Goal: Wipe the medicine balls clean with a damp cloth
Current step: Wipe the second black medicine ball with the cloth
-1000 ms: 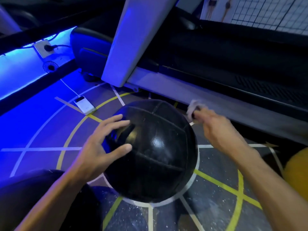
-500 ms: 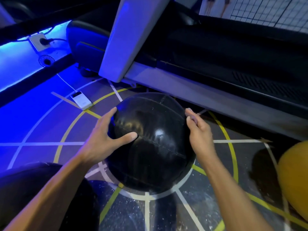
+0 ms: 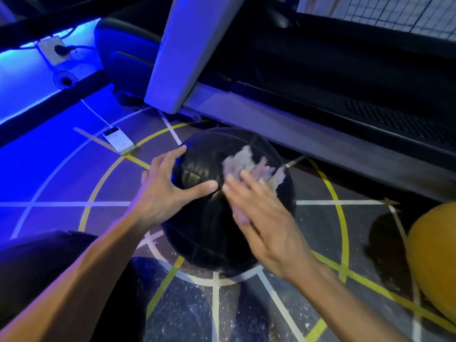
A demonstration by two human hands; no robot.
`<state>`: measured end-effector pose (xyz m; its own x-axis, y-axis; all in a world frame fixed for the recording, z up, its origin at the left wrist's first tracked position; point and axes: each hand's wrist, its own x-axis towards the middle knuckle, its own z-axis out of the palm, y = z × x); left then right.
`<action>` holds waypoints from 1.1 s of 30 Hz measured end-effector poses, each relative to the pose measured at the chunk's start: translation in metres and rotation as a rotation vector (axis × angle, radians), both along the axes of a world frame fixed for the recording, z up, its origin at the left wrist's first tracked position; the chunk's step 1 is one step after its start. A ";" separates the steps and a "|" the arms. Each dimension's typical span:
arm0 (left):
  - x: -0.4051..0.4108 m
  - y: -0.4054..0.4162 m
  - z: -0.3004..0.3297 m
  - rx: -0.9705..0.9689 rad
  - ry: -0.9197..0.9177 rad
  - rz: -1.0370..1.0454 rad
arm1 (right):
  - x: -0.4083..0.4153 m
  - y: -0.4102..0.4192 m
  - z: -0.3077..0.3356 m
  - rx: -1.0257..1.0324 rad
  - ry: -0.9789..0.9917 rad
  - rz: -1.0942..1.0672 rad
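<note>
So we were mid-wipe on the black medicine ball (image 3: 212, 218), which sat on the gym floor (image 3: 74, 174) right under both palms. Our left hand (image 3: 162, 193) lay flat with fingers spread on its near-left side, steadying it. Our right hand (image 3: 259, 213) pressed the pale, crumpled cloth (image 3: 246, 164) onto the top, fingers straight. The ball looked smooth, glossy and seamed in panels. Next we'd probably need to roll it to reach the underside, then do the yellow ball (image 3: 434, 262) off to the right.
</note>
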<state>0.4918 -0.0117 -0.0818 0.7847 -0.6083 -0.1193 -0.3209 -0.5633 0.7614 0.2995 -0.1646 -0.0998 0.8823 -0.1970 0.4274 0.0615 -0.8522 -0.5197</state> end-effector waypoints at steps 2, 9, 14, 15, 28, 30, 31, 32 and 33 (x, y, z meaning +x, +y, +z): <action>0.001 0.003 -0.004 -0.119 0.034 0.014 | -0.019 -0.007 -0.010 0.124 -0.031 -0.071; -0.001 0.017 -0.037 -0.207 0.728 0.266 | -0.040 -0.088 -0.069 1.226 0.000 -0.802; -0.006 0.014 -0.049 -0.239 0.857 0.251 | -0.037 -0.078 -0.075 1.433 0.133 -0.976; -0.007 0.015 -0.046 -0.218 0.842 0.267 | -0.036 -0.078 -0.073 1.423 0.140 -0.977; -0.028 -0.007 -0.012 -0.291 0.338 -0.023 | -0.066 -0.072 -0.061 1.274 -0.171 -0.954; -0.024 -0.018 -0.019 -0.226 0.282 -0.061 | -0.057 -0.066 -0.049 1.165 -0.212 -0.875; -0.022 -0.023 -0.021 -0.220 0.278 -0.077 | -0.050 -0.060 -0.040 1.061 -0.225 -0.827; -0.022 -0.027 -0.024 -0.223 0.274 -0.088 | -0.043 -0.050 -0.029 0.911 -0.226 -0.785; -0.024 -0.031 -0.025 -0.219 0.250 -0.099 | -0.037 -0.037 -0.022 0.732 -0.218 -0.733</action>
